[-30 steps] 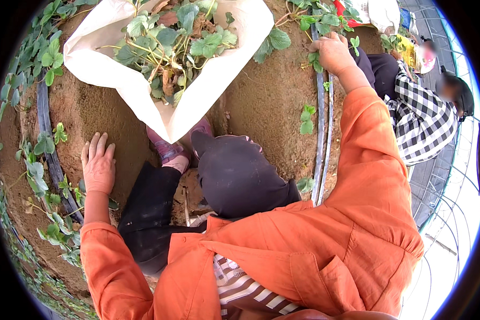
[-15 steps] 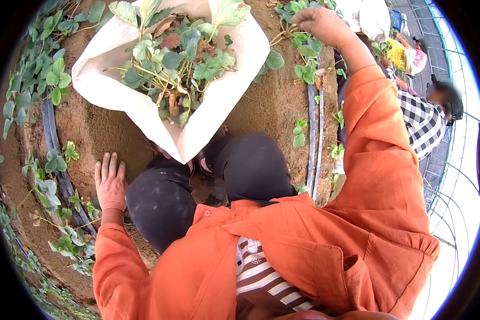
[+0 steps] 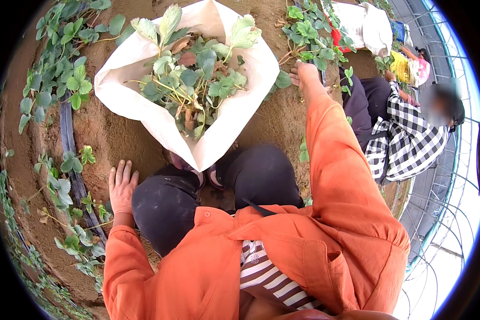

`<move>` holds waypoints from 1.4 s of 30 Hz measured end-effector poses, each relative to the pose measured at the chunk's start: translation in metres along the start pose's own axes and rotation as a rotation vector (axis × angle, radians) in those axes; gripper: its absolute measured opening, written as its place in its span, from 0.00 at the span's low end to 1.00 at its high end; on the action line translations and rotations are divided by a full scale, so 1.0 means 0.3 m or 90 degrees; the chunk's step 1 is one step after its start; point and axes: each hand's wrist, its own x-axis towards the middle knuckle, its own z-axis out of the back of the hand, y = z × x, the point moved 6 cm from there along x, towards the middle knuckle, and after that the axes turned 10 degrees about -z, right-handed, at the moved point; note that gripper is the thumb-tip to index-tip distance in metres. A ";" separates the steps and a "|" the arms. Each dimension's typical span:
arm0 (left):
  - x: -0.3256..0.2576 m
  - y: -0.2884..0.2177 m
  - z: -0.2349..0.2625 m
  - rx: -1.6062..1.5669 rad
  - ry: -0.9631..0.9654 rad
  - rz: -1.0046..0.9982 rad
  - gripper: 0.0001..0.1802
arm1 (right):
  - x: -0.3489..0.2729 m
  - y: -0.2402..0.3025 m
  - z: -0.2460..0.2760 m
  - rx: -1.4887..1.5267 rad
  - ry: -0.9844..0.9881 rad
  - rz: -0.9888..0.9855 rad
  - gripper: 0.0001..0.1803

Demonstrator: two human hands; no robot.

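My left hand (image 3: 124,184) lies open on the brown soil, fingers stretched out, beside my left knee and a dark drip hose (image 3: 68,133). My right hand (image 3: 306,76) is at the base of a leafy green plant (image 3: 309,34) on the right, its fingers curled in. What they hold, if anything, is too small to make out. Between my arms stands a wide-mouthed white sack (image 3: 125,93), in front of my knees. Inside it are pulled strawberry leaves and stems (image 3: 197,80), some brown and dry.
Strawberry plants (image 3: 74,80) grow along the row on the left. At right, a person in a checked shirt (image 3: 416,138) crouches close to my right arm. Beyond are another white sack (image 3: 360,24), a yellow bag (image 3: 400,66) and a person in pink (image 3: 418,69).
My right hand has drawn nearer, down and slightly left, toward the plant's base. My left hand stays flat on the soil. The whole view has shifted a little.
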 end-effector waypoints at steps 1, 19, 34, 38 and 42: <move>-0.004 0.002 -0.016 -0.003 0.002 0.004 0.16 | 0.032 0.016 -0.007 0.006 -0.021 -0.029 0.25; 0.003 0.008 0.016 -0.048 0.021 0.013 0.16 | 0.184 0.072 -0.019 -0.488 -0.298 0.044 0.24; 0.009 -0.004 0.057 -0.063 -0.003 0.017 0.18 | 0.080 0.119 -0.042 -1.003 -0.322 0.476 0.13; 0.030 -0.011 0.067 -0.068 0.011 0.018 0.18 | 0.223 0.036 0.054 -1.045 -0.188 0.289 0.14; 0.019 -0.014 0.068 -0.043 -0.012 0.020 0.17 | 0.154 0.017 0.136 -0.467 -0.113 0.107 0.13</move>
